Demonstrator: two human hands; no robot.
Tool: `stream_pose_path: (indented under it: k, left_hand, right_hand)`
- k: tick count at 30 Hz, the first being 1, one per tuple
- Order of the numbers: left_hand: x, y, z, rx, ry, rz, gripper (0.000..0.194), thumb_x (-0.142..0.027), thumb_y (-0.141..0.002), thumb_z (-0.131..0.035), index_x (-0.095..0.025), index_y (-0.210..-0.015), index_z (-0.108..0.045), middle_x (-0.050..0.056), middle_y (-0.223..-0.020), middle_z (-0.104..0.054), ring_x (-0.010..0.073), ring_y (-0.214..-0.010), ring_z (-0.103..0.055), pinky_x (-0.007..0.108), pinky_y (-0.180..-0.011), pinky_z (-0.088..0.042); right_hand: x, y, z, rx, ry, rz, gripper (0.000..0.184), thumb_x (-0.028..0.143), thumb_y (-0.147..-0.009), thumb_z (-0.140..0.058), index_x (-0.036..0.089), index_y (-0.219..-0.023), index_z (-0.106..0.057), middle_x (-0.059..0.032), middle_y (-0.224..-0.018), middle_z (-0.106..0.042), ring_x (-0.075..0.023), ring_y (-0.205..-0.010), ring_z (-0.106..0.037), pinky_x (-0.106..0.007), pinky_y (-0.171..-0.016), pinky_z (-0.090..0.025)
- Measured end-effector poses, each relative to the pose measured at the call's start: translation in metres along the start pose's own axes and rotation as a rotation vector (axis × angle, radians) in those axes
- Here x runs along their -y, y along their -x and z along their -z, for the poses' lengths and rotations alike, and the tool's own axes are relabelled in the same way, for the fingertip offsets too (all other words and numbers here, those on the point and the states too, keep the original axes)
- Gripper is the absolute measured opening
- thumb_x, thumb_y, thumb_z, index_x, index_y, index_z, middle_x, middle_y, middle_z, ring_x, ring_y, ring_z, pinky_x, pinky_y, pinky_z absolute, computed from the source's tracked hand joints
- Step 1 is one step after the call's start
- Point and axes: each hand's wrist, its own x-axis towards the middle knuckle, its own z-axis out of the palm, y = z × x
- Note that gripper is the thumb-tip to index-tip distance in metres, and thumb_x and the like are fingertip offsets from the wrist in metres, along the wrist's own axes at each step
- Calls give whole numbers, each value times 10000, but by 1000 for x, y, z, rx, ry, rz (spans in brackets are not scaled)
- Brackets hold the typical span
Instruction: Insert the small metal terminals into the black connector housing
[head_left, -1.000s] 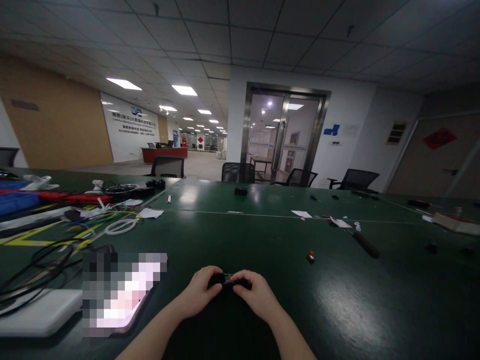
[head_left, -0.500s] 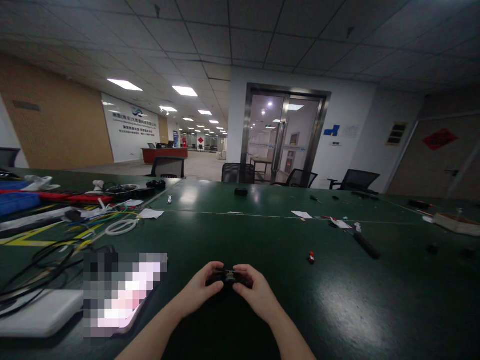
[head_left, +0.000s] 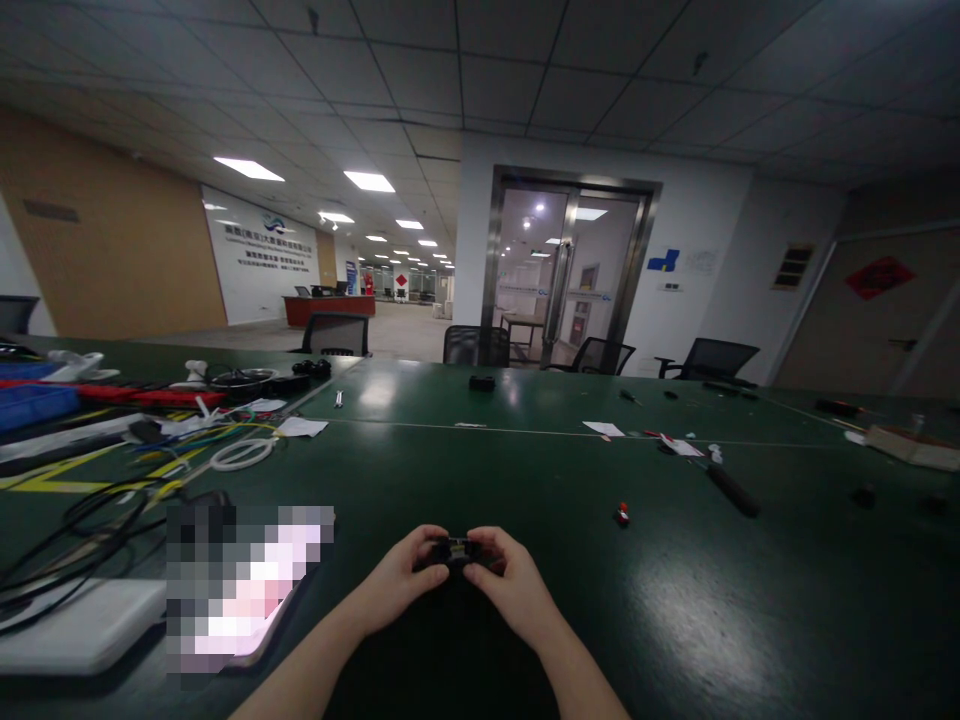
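Note:
Between my two hands is a small black device with a yellowish and metallic middle; its exact kind is too small and dark to make out. My left hand grips its left end, thumb on the near side and fingers on the far side. The right end is pinched the same way by my right hand. My fingers cover both ends of the device. It is held low over the green table, close to my body.
Left of my forearm lies a phone-like slab with a pixelated face, beside a white flat box and tangled black cables. To the right are a small red-and-white item and a black rod-like handle. A blue bin stands far left.
Both hands keep their hold on the black device. It has tilted slightly, and the fingers have shifted only a little.

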Motion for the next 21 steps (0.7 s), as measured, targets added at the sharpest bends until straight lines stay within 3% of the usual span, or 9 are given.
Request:
stream_pose_path:
  k: [7,21]
  left_hand:
    - [2,0,0,-2,6,-10,367,-270,-767,-576,-192,-1088,-416,35,-999,-596,189,-944,-552,306,-809,-405]
    - [0,0,-1,9,114,6,409,-321,-718,-637,-196,-1063,-456,49,-969,-605,223,-934,-550,345,-804,-395]
  right_hand:
    - [-4,-1,-2,30,13,-2,350,282,-692,-608,268,-1038,-562,-3,-1072,-581,-211,-1011,-521,-340,-829,-406]
    - [-4,0,-2,35,3,-19,243,336,-713,-590,283,-950,-602,6,-1024,-578,-217,-928,-538,-346,-766,-419]
